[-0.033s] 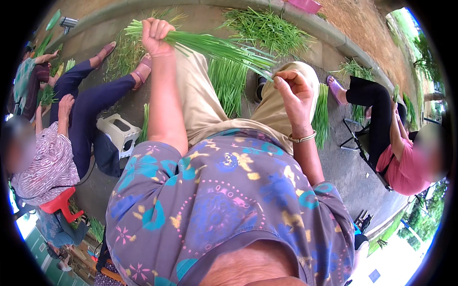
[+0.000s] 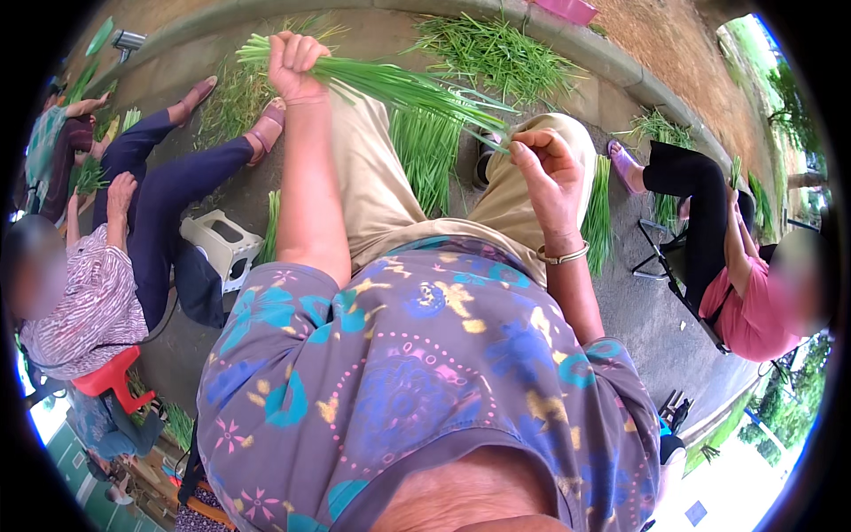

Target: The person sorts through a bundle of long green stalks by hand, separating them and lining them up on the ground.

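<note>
A bundle of long green leaves, like chives, is held up over my lap, its pale ends at the upper left. My left hand is wrapped round it near that pale end. My right hand has thumb and fingertips pinched at a few thin leaf tips at the bundle's right end. Between my legs in beige trousers lies a thick row of green leaves, and another bundle lies beside my right knee.
A loose leaf pile lies by the curb. At left, seated people work near a white step stool and red stool. At right, a person in pink sits on a folding chair.
My left hand and the bundle have shifted very slightly to the right. My right hand is still pinched at the tips.
</note>
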`<state>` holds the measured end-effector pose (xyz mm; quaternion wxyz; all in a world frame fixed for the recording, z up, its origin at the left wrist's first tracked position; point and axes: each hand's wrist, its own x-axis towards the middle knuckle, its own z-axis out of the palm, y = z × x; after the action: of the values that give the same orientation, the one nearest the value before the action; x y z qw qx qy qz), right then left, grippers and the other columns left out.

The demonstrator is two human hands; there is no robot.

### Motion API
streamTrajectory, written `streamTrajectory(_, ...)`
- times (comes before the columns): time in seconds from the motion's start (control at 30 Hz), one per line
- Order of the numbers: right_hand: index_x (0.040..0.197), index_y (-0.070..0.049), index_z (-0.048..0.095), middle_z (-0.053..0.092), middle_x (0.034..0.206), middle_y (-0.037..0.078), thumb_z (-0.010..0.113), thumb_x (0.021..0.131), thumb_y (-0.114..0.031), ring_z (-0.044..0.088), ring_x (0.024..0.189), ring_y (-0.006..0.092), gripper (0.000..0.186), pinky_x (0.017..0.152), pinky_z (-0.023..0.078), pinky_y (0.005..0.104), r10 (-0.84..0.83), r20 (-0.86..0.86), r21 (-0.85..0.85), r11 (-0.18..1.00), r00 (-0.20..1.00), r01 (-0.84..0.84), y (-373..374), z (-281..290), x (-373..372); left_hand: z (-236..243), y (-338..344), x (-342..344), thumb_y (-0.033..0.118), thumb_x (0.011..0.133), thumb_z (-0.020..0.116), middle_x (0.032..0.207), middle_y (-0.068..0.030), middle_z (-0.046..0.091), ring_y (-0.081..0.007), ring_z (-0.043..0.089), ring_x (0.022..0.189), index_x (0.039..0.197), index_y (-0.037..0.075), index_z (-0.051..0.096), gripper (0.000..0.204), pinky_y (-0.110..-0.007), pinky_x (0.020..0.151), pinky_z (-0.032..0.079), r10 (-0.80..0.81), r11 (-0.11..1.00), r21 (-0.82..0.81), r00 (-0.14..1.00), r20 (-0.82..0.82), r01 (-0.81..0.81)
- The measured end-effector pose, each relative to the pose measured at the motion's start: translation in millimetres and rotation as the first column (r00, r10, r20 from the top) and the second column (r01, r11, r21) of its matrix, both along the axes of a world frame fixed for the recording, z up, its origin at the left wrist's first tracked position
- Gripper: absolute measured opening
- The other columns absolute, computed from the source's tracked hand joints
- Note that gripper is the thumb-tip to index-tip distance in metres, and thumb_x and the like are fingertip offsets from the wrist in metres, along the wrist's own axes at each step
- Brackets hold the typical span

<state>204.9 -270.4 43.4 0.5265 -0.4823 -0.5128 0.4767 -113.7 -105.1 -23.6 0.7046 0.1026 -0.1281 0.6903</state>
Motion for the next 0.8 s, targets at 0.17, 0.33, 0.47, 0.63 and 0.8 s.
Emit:
streamTrajectory(0.17,0.082,-0.001,0.061,0.052,0.074,0.0,0.065,0.077,-0.004,0.05,0.063,0.006,0.007,0.057,0.041,0.0201,-0.077,0.422,0.186,0.983,0.903,-0.003,-3.2,27.8,-8.0,-0.1,-9.2,13.5,0.021,0.089,0.053,0.048,0.0059,0.034,-0.0055,0.032,0.04,0.083,0.001,0.057,0.021,-0.019,0.039,0.035,-0.054,0.996,0.075,0.998,-0.015,0.055)
streamTrajectory(0.33,0.081,-0.001,0.063,0.051,0.07,0.002,0.065,0.075,-0.007,0.048,0.059,0.0084,0.008,0.053,0.039,0.0224,-0.103,0.549,0.247,0.968,0.829,-0.043,2.7,33.9,-16.1,4.4,-16.0,20.9,0.021,0.088,0.054,0.047,0.0062,0.034,-0.0048,0.032,0.039,0.085,0.002,0.057,0.019,-0.018,0.037,0.036,-0.101,0.985,0.134,0.994,-0.029,0.104)
streamTrajectory(0.47,0.08,-0.003,0.064,0.056,0.076,0.006,0.064,0.075,-0.009,0.056,0.066,0.017,0.008,0.058,0.044,0.028,-0.096,0.553,0.309,0.946,0.828,-0.097,2.1,30.7,-19.9,1.0,-21.2,22.1,0.021,0.088,0.055,0.046,0.0062,0.035,-0.0043,0.032,0.038,0.087,0.002,0.056,0.019,-0.018,0.036,0.035,-0.158,0.976,0.148,0.987,-0.006,0.157)
streamTrajectory(0.63,0.081,-0.003,0.065,0.059,0.08,0.007,0.064,0.075,-0.011,0.059,0.074,0.0207,0.01,0.064,0.046,0.0305,-0.145,0.676,0.374,0.912,0.723,-0.167,2.3,31.2,-15.8,-0.3,-27.1,24.5,0.021,0.088,0.055,0.045,0.0059,0.035,-0.0043,0.032,0.037,0.088,0.002,0.056,0.019,-0.018,0.036,0.034,-0.189,0.965,0.185,0.982,0.001,0.185)
streamTrajectory(0.8,0.082,-0.003,0.065,0.059,0.08,0.008,0.064,0.075,-0.011,0.059,0.072,0.0195,0.011,0.064,0.047,0.0297,-0.007,0.579,0.237,0.958,0.815,-0.16,1.3,30.1,-22.1,11.8,-27.5,40.0,0.02,0.087,0.055,0.046,0.0057,0.036,-0.0043,0.032,0.037,0.088,0.001,0.056,0.019,-0.018,0.036,0.035,-0.22,0.949,0.237,0.975,0.037,0.205)
